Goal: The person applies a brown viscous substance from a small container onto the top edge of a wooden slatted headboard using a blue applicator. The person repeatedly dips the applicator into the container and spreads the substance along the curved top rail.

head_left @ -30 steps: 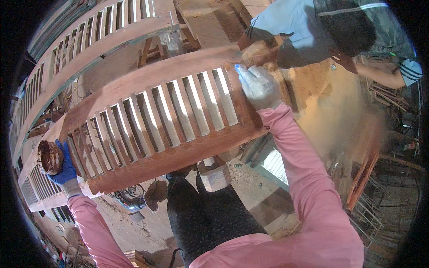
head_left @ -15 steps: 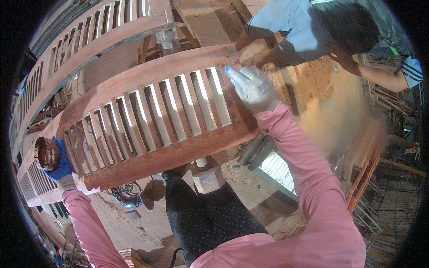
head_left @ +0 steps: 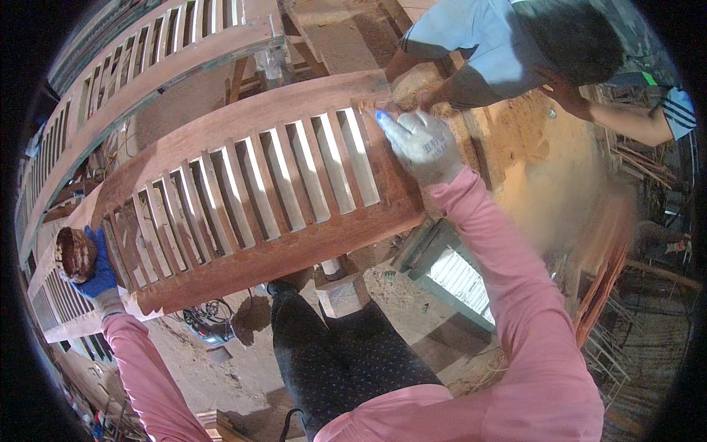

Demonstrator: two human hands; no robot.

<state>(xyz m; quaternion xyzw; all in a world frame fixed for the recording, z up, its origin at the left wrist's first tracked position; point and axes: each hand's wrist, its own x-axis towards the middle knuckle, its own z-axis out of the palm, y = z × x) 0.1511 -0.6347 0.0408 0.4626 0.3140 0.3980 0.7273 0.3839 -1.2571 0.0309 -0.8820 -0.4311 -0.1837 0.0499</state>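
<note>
A long slatted wooden panel (head_left: 294, 233), part reddish brown and part paler, lies across the view in front of me. At its left end my left hand (head_left: 98, 271), in a blue and white glove, is closed around a round open can (head_left: 74, 255) crusted with brown. My right hand (head_left: 423, 141), in a whitish glove with a blue fingertip, is at the panel's far right corner. Its index finger points toward the wood, and the other fingers curl under. Whatever they hold, if anything, is hidden beneath the hand.
A co-worker in a light blue top (head_left: 486, 62) bends over just beyond the panel's right end. A second slatted panel (head_left: 188, 62) lies farther back at left. Below the near edge are a power tool with a cord (head_left: 208, 324) and a pale block (head_left: 343, 296). Wood strips (head_left: 607, 272) lie at right.
My right hand has shifted slightly to the right and toward me at the panel's corner. My left hand and the can stay almost where they were.
</note>
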